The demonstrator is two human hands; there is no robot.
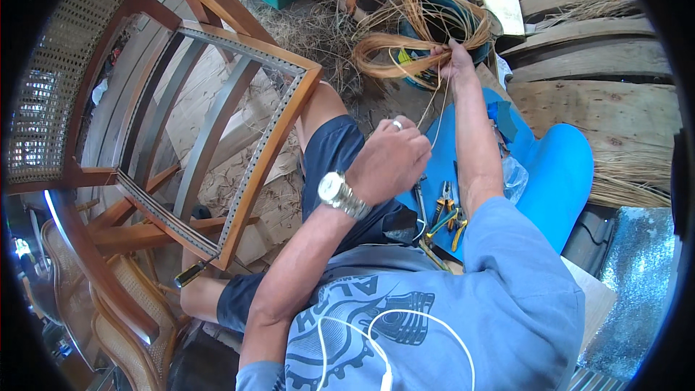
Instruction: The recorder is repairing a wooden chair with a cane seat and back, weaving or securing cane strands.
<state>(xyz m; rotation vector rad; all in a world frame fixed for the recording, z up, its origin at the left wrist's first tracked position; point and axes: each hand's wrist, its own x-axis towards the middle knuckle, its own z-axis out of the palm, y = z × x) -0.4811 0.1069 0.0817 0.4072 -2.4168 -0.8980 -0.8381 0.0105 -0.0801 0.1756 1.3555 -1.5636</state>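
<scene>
My right hand [455, 62] reaches forward and grips a coiled bundle of tan cane strands [414, 40] lying on the floor ahead. A thin strand [439, 105] runs back from it to my left hand [391, 159], which is closed on its end above my right thigh. A silver wristwatch [340, 195] sits on my left wrist. A wooden chair frame [246, 141] with an empty, hole-lined seat opening leans against my left knee.
Blue plastic stool [557, 166] at my right carries pliers with yellow handles [447, 219] and other small tools. A dark-handled tool [190, 273] lies by the chair frame. Woven cane chairs [130, 304] stand at lower left. Wooden planks [594, 94] and straw lie at right.
</scene>
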